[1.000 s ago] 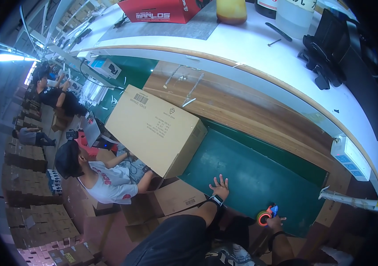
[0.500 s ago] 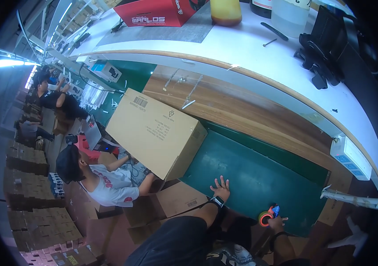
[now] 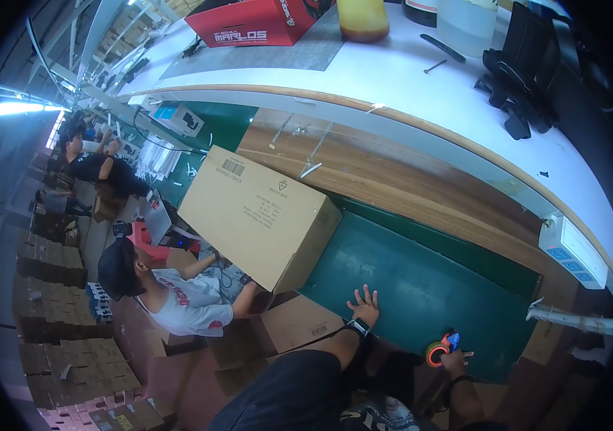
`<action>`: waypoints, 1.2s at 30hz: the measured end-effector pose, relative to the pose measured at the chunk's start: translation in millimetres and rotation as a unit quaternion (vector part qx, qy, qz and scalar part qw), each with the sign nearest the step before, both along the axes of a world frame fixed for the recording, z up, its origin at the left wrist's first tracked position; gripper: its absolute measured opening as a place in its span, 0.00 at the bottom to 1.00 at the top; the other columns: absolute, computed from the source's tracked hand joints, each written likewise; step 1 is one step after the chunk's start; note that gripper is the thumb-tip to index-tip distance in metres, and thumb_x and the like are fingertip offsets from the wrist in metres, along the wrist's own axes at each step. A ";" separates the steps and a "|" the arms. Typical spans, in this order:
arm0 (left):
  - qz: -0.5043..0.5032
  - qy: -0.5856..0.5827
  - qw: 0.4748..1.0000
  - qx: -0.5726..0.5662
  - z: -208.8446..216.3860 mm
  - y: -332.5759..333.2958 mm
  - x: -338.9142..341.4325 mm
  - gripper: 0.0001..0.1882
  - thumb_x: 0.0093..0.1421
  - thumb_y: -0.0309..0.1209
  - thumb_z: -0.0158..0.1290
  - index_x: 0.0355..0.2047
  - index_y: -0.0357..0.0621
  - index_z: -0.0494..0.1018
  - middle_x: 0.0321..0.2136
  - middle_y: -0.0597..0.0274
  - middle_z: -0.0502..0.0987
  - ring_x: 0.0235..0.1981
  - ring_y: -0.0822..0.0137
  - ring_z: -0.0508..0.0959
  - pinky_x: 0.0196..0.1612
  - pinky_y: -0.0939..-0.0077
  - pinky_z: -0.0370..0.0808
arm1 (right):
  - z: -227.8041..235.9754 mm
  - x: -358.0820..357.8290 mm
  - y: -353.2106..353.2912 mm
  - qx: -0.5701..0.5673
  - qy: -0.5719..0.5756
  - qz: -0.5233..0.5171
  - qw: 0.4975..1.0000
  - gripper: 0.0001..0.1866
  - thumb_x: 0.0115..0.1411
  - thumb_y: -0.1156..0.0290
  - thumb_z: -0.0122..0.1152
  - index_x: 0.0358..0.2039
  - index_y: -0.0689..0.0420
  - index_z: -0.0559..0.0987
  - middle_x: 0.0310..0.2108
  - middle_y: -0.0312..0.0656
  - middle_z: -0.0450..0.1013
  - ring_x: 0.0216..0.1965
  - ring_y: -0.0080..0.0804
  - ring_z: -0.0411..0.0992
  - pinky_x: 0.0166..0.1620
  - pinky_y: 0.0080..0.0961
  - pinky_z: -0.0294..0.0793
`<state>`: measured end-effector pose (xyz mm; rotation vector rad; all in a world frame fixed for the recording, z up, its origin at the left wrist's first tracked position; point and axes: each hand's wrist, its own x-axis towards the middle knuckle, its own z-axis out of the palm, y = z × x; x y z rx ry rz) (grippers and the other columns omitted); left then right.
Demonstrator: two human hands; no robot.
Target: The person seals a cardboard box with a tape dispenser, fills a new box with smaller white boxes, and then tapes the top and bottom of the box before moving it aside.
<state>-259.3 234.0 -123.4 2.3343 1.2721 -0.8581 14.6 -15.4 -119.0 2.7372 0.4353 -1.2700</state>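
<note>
My left hand lies on the near edge of a green tabletop, fingers spread, with nothing in it. A watch sits on that wrist. Farther right, my right hand is closed on a tape dispenser with an orange ring and a blue part, one finger pointing out to the side. The dispenser is at the near right of the green top. A large closed cardboard box stands on the left of the green top, beyond my left hand and apart from it.
A white shelf above holds a red box, bottles and a black bracket. A power strip hangs at right. Co-worker sits left, near an open carton; stacked cartons stand behind.
The whole view has shifted slightly. Both hands keep about the same places on the green top, and the box has not visibly moved on it.
</note>
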 end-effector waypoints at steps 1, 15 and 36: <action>-0.004 -0.005 1.000 0.000 0.0 -0.7 6.6 0.65 0.42 0.39 0.72 0.70 0.35 0.40 0.67 0.22 0.32 0.65 0.18 0.45 0.51 0.22 0.65 | -7.8 5.6 -9.0 0.000 -0.020 0.008 1.000 0.36 0.45 0.64 0.72 0.52 0.72 0.70 0.53 0.67 0.69 0.61 0.62 0.62 0.69 0.44 0.51; -0.002 -0.010 0.999 0.035 0.2 -4.6 0.4 0.32 0.66 0.27 0.41 0.70 0.43 0.50 0.68 0.27 0.38 0.64 0.20 0.51 0.47 0.15 0.61 | 13.9 -2.5 5.4 -0.002 0.009 -0.005 1.000 0.34 0.46 0.66 0.63 0.53 0.73 0.70 0.58 0.73 0.60 0.65 0.74 0.49 0.70 0.51 0.41; -0.017 0.000 1.000 0.000 2.8 -2.8 0.7 0.64 0.43 0.40 0.71 0.70 0.33 0.38 0.66 0.20 0.31 0.64 0.17 0.46 0.51 0.23 0.66 | 27.4 -5.9 10.1 0.005 -0.022 0.027 0.999 0.30 0.46 0.67 0.62 0.48 0.73 0.74 0.50 0.70 0.70 0.57 0.61 0.66 0.64 0.37 0.61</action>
